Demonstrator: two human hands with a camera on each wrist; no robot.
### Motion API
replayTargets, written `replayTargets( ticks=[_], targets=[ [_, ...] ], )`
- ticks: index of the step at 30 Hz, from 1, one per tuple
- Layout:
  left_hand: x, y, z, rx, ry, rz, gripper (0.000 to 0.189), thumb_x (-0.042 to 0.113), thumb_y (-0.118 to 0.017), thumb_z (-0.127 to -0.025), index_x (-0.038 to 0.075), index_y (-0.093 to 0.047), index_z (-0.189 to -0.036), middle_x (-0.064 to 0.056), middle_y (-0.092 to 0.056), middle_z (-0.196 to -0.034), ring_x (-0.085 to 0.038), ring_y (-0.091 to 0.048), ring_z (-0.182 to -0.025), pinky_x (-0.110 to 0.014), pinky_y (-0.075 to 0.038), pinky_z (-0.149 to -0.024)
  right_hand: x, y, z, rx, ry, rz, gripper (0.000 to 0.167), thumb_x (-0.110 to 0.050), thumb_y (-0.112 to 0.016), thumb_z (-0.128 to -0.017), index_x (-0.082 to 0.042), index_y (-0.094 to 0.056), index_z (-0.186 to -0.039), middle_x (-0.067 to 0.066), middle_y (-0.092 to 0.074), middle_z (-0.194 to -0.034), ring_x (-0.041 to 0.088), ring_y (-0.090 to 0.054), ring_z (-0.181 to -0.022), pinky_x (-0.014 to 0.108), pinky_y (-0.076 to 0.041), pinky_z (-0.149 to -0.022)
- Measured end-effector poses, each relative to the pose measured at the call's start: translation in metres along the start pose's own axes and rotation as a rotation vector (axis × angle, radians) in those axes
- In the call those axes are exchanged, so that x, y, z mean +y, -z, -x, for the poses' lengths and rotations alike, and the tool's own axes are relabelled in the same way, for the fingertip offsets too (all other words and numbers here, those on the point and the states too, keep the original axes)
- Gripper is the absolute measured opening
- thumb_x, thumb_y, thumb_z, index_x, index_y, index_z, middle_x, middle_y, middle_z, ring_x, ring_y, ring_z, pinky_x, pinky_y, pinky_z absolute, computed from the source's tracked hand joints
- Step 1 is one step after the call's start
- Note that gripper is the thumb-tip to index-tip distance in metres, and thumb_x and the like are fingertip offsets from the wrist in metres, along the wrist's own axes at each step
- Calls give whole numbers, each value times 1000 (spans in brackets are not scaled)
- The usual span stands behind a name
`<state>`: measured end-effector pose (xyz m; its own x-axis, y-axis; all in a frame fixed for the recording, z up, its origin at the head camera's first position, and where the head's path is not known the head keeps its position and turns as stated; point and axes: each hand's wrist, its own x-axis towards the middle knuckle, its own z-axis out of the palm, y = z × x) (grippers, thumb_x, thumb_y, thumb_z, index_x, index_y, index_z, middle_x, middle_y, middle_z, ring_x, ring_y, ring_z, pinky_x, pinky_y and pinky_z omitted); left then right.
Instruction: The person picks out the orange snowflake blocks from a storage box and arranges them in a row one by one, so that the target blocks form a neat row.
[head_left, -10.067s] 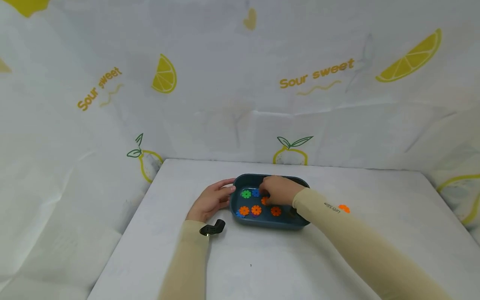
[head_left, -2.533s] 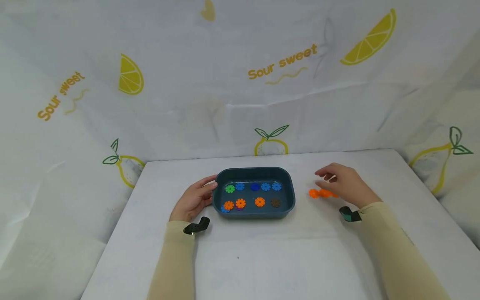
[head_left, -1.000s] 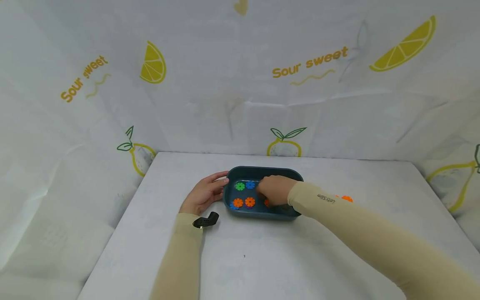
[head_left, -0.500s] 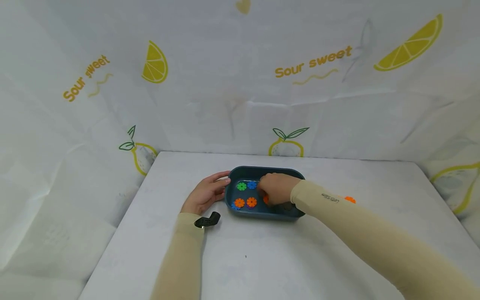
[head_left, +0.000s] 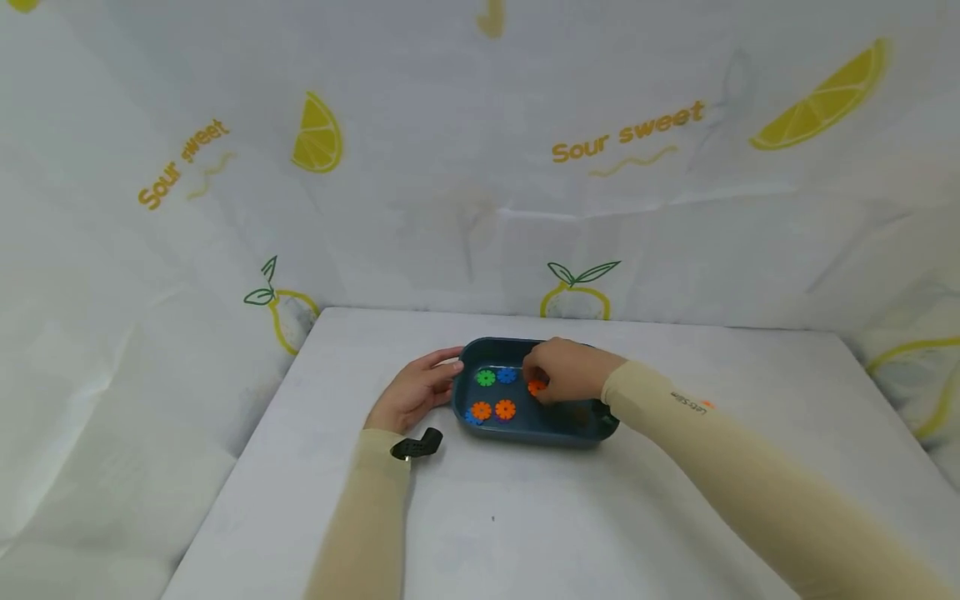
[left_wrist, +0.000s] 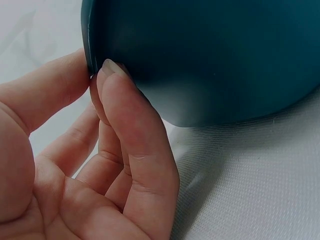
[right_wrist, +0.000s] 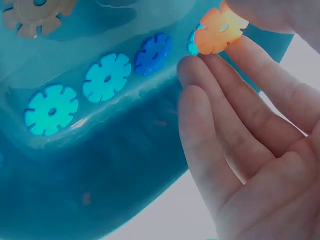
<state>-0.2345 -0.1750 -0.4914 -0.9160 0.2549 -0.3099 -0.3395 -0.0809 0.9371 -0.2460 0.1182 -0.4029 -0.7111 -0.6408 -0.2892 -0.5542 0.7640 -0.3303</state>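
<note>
A dark teal tray (head_left: 536,435) stands on the white table. My left hand (head_left: 416,393) holds its left end, pinching the rim between thumb and fingers, as the left wrist view shows up close. Over the tray's middle, my right hand (head_left: 573,371) pinches an orange notched plastic disc (right_wrist: 219,31) between thumb and finger. Left of that hand lie a green disc (head_left: 486,377) and a blue disc (head_left: 507,375). Two orange discs (head_left: 506,409) sit toward the front, over partly hidden blue and purple ones. The right wrist view adds several blue discs (right_wrist: 107,78) and a brown disc (right_wrist: 40,15).
An orange piece (head_left: 707,404) lies on the table to the right of the tray, mostly hidden behind my right sleeve (head_left: 720,442). A white cloth with lemon prints (head_left: 576,302) hangs behind the table. A black wrist camera (head_left: 417,444) sits at my left wrist.
My right hand moved from the orange pieces at the right into the tray, took hold of an orange disc there and has lifted slightly. The left hand keeps its grip on the tray.
</note>
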Motion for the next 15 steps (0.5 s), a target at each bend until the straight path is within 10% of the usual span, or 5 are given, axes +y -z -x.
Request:
replayTargets(
  ticks=[15],
  targets=[
    [-2, -4, 0, 4, -1, -4, 49, 28, -75, -104, 21, -63, -151, -9, -71, -141, -19, -71, -108, -30, -61, -95, 18, 0, 26, 114, -44, -171, 28, -15, -80, -95, -10, -79, -123, 2, -73, -117, 19, -65, -104, 39, -61, -98]
  ],
)
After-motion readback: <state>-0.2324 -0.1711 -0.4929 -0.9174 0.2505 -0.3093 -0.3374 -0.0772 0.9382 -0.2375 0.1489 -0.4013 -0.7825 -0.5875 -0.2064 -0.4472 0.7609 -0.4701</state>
